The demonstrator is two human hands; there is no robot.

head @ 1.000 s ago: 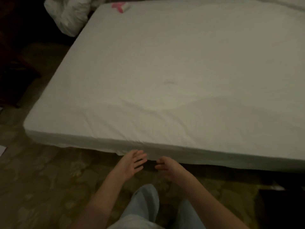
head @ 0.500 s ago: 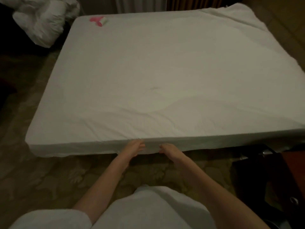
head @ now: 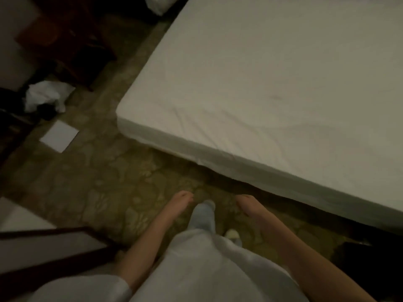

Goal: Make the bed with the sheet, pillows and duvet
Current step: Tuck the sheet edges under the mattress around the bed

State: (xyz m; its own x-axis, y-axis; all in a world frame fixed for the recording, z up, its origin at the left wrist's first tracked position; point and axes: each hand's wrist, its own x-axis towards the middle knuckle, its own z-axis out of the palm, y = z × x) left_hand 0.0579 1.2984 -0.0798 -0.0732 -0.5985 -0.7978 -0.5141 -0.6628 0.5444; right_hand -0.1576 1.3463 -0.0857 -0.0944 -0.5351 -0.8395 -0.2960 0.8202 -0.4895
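I see the bed (head: 272, 68) filling the upper right of my view, its near corner pointing toward the lower left. One edge runs from that corner down to the right, the other runs up and away toward the top. The sheet (head: 250, 118) is stretched flat over it and wraps down the side, with a few creases close to the corner.

Both of my hands hang in front of me over the patterned carpet (head: 104, 184), clear of the bed. The left hand (head: 180, 203) points forward with fingers loosely curled, its grip released and holding nothing. The right hand (head: 247, 204) is just beside the bed's lower edge, knuckles forward, fingers bent under; it grasps nothing that I can see.

A white bundle of bedding (head: 160, 4) shows at the top, left of the bed. On the floor to the left lie crumpled white cloth (head: 46, 94) and a flat white sheet of paper (head: 58, 136).
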